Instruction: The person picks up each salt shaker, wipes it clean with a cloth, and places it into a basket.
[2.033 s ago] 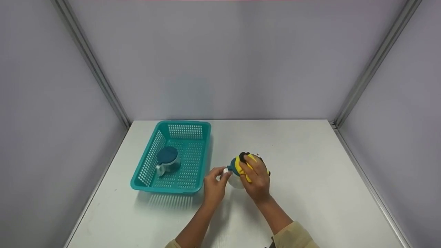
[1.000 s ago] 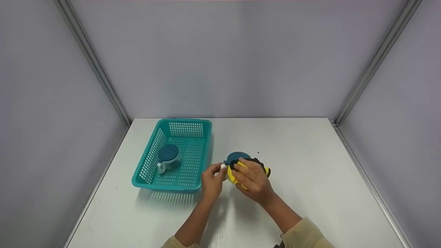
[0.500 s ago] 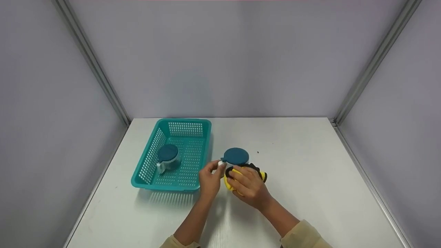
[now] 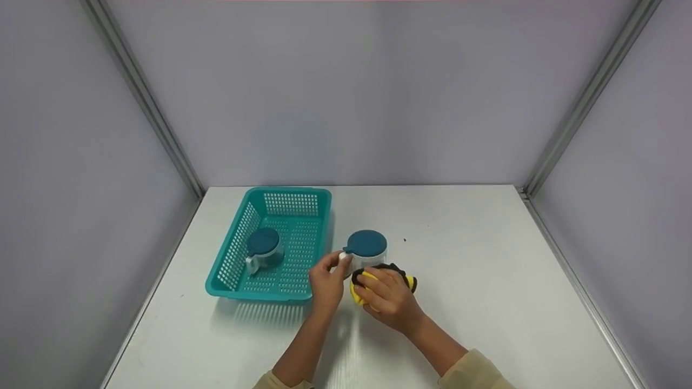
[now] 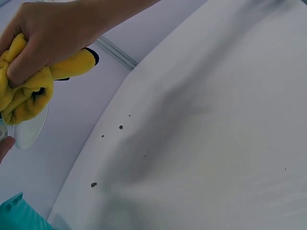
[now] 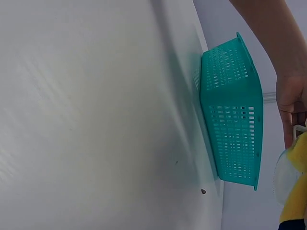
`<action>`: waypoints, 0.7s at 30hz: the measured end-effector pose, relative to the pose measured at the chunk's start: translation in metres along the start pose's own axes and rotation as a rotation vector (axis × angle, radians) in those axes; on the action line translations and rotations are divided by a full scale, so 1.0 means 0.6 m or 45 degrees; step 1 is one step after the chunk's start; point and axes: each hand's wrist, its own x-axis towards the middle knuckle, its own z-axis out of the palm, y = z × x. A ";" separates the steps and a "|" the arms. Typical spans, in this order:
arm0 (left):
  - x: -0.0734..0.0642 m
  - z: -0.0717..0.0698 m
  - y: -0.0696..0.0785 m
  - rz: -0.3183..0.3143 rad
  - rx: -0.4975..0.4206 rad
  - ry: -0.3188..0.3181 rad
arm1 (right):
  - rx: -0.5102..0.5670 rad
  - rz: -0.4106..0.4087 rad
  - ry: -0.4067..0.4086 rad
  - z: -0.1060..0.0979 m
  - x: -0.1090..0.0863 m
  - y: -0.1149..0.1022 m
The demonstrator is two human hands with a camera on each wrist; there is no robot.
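Observation:
In the head view, my left hand pinches the white handle of a clear seasoning jar with a flat blue lid. My right hand grips a bunched yellow cloth with a black edge, at the near side of the jar. The left wrist view shows the cloth wrapped in the right hand's fingers, and the jar's round base raised off the table. Part of the same base shows beside the cloth in the right wrist view.
A teal plastic basket stands on the white table left of my hands. A second blue-lidded jar with a handle sits inside it. Small dark specks lie on the table. Grey panels enclose the back and sides.
The right hand has moved the cloth from over the lid down to the jar's near side, uncovering the lid. The left hand, still on the handle, has shifted slightly left.

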 end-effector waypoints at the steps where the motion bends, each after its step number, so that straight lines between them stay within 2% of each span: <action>1: 0.000 0.001 0.001 -0.010 0.000 0.005 | 0.002 0.005 -0.006 0.000 -0.001 -0.001; 6: -0.002 0.003 0.012 -0.021 0.026 0.028 | 0.019 0.046 -0.033 0.000 -0.004 -0.005; 13: -0.019 0.002 0.051 0.080 0.049 0.033 | -0.005 0.033 -0.011 -0.002 0.001 -0.002; 21: -0.023 0.004 0.051 0.134 0.057 0.025 | -0.023 0.027 0.059 -0.011 0.019 0.013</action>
